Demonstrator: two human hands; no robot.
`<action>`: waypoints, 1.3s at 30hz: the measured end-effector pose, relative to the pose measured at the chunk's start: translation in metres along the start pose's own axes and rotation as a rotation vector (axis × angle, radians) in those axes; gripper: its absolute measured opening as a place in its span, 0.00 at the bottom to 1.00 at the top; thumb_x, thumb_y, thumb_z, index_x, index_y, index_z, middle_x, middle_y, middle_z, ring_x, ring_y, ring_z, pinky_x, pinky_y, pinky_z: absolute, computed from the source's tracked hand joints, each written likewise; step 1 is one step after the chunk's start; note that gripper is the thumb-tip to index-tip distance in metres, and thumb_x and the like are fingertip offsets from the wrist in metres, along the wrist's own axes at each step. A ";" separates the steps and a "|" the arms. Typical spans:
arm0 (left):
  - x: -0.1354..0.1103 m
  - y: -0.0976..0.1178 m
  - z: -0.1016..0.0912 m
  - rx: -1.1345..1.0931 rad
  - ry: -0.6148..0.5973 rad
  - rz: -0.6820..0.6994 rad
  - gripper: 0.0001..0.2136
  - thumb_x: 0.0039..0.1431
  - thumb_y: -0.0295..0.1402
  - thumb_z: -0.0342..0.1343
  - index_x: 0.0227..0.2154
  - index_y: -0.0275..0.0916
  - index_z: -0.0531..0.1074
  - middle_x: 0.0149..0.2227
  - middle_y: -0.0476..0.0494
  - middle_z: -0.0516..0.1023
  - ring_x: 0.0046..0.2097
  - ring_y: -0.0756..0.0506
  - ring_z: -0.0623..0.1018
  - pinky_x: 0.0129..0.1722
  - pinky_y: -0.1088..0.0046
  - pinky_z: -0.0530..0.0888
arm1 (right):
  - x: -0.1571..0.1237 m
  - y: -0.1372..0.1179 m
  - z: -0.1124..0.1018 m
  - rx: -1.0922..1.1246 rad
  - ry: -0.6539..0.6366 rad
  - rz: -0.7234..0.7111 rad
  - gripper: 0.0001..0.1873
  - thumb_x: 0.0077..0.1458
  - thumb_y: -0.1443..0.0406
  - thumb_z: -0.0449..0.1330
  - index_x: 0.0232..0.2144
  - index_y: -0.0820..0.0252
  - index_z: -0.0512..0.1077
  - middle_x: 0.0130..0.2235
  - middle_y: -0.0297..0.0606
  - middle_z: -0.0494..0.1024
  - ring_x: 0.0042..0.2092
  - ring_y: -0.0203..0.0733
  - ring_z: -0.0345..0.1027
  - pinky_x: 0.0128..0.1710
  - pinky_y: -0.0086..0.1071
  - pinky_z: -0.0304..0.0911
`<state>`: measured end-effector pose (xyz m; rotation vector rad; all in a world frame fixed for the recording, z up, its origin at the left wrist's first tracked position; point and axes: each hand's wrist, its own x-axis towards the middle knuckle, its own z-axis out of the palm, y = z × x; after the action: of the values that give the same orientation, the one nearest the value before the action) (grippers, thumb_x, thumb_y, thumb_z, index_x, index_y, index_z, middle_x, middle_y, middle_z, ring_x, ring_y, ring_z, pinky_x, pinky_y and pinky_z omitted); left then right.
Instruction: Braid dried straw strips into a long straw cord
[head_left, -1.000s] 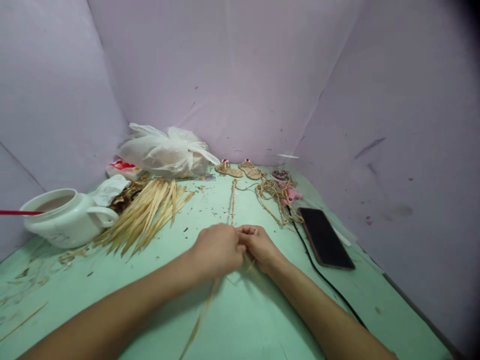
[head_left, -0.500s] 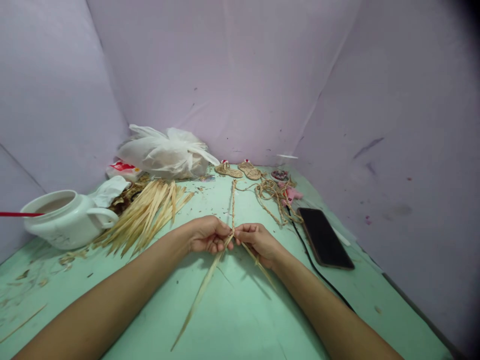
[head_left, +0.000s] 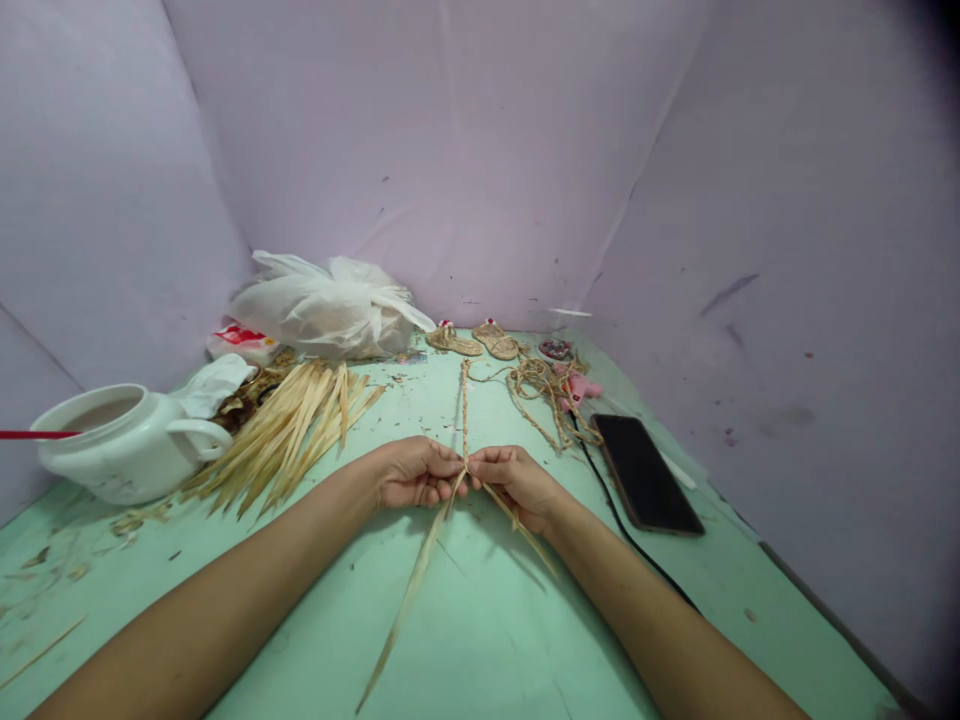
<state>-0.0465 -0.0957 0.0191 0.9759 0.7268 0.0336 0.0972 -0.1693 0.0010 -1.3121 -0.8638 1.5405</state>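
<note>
A thin braid of dried plant fibre runs straight away from me across the green table. My left hand pinches its near end from the left, thumb against fingers. Close beside it, almost touching, my right hand pinches the same end from the right. A long loose strip hangs from the left hand toward me, and another loose strip slants out under the right hand. Beyond, the braid joins a loose coil of braided cord.
Left are a white pot with a red stick, a fan of dried strips and a plastic bag. Small woven sandals lie at the back. A phone, black cable and pink object are right.
The loose strip below my left hand has swung slightly to the right. Both hands keep their pinch at nearly the same place, and the view has shifted a little.
</note>
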 end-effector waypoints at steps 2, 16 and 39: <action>0.001 -0.001 0.000 0.005 0.010 0.012 0.05 0.50 0.25 0.52 0.26 0.27 0.71 0.20 0.46 0.72 0.16 0.59 0.66 0.13 0.87 0.60 | -0.001 -0.001 0.000 0.000 0.020 0.007 0.13 0.33 0.60 0.64 0.15 0.64 0.66 0.16 0.33 0.70 0.17 0.28 0.55 0.19 0.24 0.48; -0.003 -0.001 0.015 0.396 0.331 0.135 0.03 0.42 0.23 0.51 0.23 0.31 0.69 0.14 0.51 0.67 0.13 0.55 0.64 0.11 0.81 0.58 | -0.002 0.000 0.000 -0.070 -0.031 -0.036 0.15 0.32 0.58 0.64 0.13 0.65 0.67 0.14 0.30 0.66 0.16 0.26 0.50 0.17 0.24 0.43; 0.001 -0.002 0.007 0.204 0.118 0.089 0.04 0.42 0.27 0.56 0.21 0.30 0.70 0.15 0.51 0.68 0.14 0.57 0.64 0.12 0.84 0.58 | 0.002 0.000 -0.004 -0.146 -0.003 -0.143 0.08 0.32 0.64 0.63 0.18 0.65 0.71 0.17 0.32 0.69 0.20 0.28 0.55 0.22 0.25 0.48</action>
<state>-0.0426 -0.1013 0.0197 1.2091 0.8055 0.0967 0.1011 -0.1676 -0.0006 -1.3211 -1.0657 1.3902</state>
